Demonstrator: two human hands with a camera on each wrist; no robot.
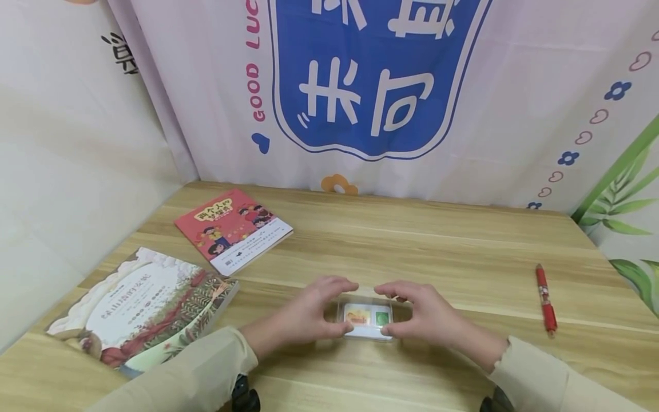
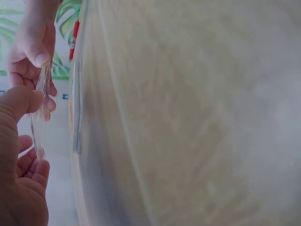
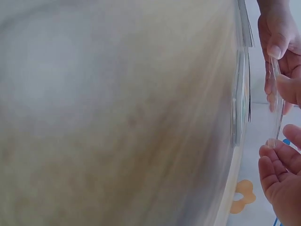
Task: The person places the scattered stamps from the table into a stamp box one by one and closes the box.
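Note:
A thin clear plastic lid (image 2: 37, 126) is held by its two ends between both hands, a little above the table. My left hand (image 1: 311, 312) pinches one end between thumb and fingers. At the other end, my right hand (image 1: 429, 313) grips it the same way. Beneath the lid, apart from it, a flat clear case (image 2: 77, 110) lies on the wooden table (image 1: 412, 240). Through the lid in the head view, a white card (image 1: 365, 331) with a yellow-orange picture and a green square shows in the case.
A red picture book (image 1: 231, 229) lies at the back left, with a larger illustrated book (image 1: 149, 309) nearer the left edge. On the right lies a red pen (image 1: 544, 300). A printed curtain (image 1: 216, 86) hangs behind the table.

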